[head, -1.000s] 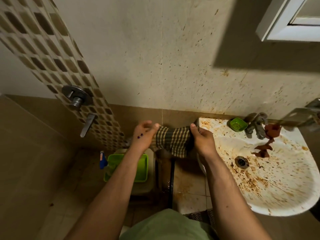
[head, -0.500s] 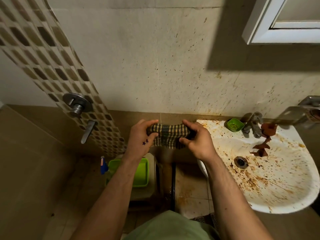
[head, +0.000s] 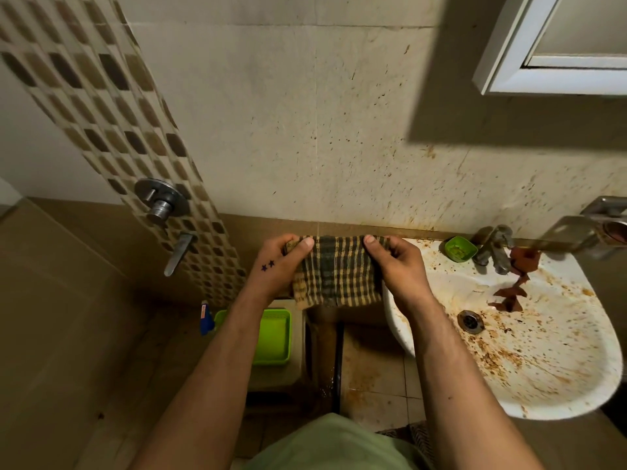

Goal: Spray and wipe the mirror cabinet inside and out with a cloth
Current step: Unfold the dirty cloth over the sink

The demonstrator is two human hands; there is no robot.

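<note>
A green and tan checked cloth (head: 334, 273) hangs folded between both hands, just left of the sink. My left hand (head: 278, 262) pinches its upper left corner, and my right hand (head: 397, 266) pinches the upper right corner. The white-framed mirror cabinet (head: 529, 59) hangs on the wall at the top right, only its lower left part in view. A blue spray bottle (head: 206, 317) stands on the floor below, partly hidden by my left forearm.
A white sink (head: 559, 368) with brown stains is on the right, with a tap (head: 495, 247), a small green cup (head: 459, 248) and brown scraps by it. A green basket (head: 273, 334) sits on a stool below. A shower valve (head: 161, 200) sticks out of the left wall.
The hands bunched the cloth, then spread it flat and folded between them, raising it slightly. The view tilted up, showing more of the cabinet.
</note>
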